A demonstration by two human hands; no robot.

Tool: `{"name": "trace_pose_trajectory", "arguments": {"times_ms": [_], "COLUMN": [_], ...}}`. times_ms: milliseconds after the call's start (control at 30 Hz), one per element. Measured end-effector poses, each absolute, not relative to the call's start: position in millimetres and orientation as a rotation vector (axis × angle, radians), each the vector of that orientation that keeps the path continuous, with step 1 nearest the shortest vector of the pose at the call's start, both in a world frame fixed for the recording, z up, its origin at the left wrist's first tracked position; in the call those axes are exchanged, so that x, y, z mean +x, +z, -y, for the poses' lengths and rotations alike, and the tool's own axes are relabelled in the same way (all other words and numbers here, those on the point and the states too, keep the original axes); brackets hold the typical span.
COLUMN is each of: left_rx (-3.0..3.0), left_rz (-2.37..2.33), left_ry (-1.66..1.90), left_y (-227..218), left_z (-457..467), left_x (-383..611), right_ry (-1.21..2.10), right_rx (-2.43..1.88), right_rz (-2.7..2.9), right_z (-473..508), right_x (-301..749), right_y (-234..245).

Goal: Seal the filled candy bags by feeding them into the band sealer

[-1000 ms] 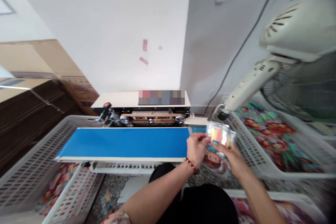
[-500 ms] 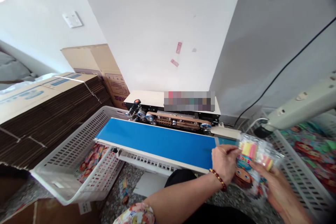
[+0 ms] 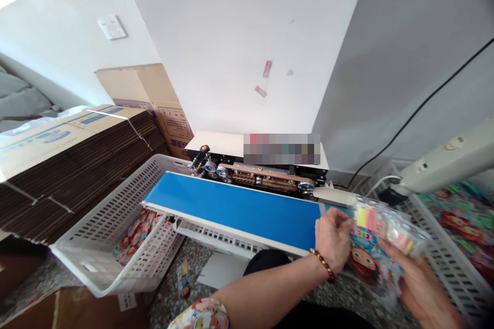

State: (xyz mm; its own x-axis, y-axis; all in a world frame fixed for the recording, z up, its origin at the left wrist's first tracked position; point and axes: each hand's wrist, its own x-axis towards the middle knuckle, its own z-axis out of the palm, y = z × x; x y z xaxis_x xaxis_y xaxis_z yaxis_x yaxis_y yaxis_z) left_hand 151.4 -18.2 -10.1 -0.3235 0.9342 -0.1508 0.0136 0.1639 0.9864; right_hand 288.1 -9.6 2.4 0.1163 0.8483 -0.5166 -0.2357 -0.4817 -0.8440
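Observation:
At the lower right, my right hand (image 3: 419,275) grips several clear plastic packets (image 3: 366,221) with yellow and pink sticks inside and a printed cartoon face. My left hand (image 3: 334,236), wearing a beaded bracelet, is closed with its fingertips pinched at the left edge of the front packet. Both hands are over the right end of a band sealing machine (image 3: 262,175), just past its blue conveyor belt (image 3: 239,213). The rollers and the brown sealing band run behind the belt.
A white plastic basket (image 3: 104,277) with filled packets stands under the belt's left end. Another basket (image 3: 443,262) of packets is at the right. Tied flattened cartons (image 3: 88,159) lie at the left. A single packet (image 3: 184,277) lies on the floor; a black cable (image 3: 405,118) hangs at the right.
The view has shifted slightly. The right hand and its packets have moved a little to the right and down, the packets fanning slightly. The left hand stays at the front packet's edge.

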Motion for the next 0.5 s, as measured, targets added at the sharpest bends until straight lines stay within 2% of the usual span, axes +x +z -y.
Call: {"name": "trace_pose_trajectory", "arguments": {"times_ms": [300,500], "left_rx": [0.801,0.834], "left_rz": [-1.421,-1.424], "left_ry": [1.32,1.339], "left_y": [-16,-18], "left_z": [10,8], "left_x": [151,147], "right_ry": [1.535,1.578], "right_rx": [-1.508,-1.443], "right_rz": [0.634,0.629], "right_z": [11,10], "right_x": [287,295], "right_y": [8,-5]}}
